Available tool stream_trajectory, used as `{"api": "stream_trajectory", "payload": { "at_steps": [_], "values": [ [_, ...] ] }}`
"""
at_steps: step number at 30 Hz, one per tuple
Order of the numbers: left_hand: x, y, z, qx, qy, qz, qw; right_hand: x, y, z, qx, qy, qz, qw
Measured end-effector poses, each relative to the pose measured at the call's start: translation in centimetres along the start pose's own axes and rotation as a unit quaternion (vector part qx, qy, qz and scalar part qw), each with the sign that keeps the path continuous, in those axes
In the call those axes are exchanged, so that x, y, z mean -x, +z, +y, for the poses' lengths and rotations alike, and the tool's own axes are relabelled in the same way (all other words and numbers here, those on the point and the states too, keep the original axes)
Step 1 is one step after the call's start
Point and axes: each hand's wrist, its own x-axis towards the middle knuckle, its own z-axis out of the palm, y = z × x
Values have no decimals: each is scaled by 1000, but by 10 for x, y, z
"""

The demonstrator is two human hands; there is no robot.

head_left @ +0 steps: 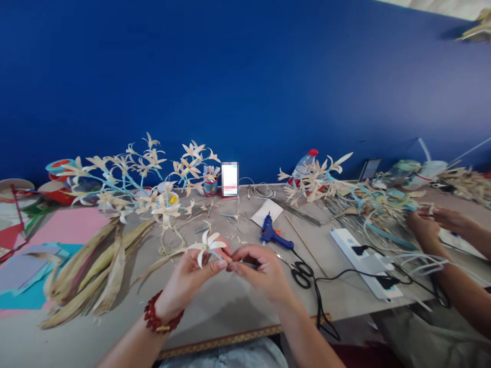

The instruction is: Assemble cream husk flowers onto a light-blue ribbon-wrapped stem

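My left hand pinches a pale artificial flower just below its open petals, which look made of dried corn husk. The fingertips of my right hand are closed beside my left thumb, where the thin stem runs; most of the stem is hidden by the fingers. Both hands meet above the front of the table. Behind them lie small loose stems and husk scraps. To the right of my right hand rest a blue glue gun and black-handled scissors.
Finished flower branches stand at back left, near dried corn husks and coloured paper. A lit phone leans at the back. A white power strip with black cords lies right. A co-worker's hands work at far right.
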Motion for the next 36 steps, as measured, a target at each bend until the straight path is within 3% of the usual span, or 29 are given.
{"api": "stream_trajectory", "payload": {
  "at_steps": [5,11,13,18,22,25,28,32,36],
  "values": [
    [0,-3,0,-2,-13,-15,1000,-3,-5,0,-22,-6,-32,999],
    [-4,-2,0,35,9,-75,997,-1,-2,6,-151,77,-82,982],
    [-5,-1,-3,32,9,-58,998,0,1,7,-125,40,-56,990],
    [-5,2,-12,4,43,69,997,2,3,5,50,-128,40,990],
    [-4,2,-14,-30,76,64,995,3,4,2,88,-170,47,980],
    [-4,2,-15,-31,90,44,994,4,5,0,52,-128,34,990],
    [-2,1,-16,-22,97,36,994,4,6,1,-56,-41,24,997],
    [-1,0,-14,-7,84,17,996,2,7,4,-207,101,-33,973],
    [-1,0,-10,7,65,23,998,1,8,6,-261,157,-41,952]
  ]
}}
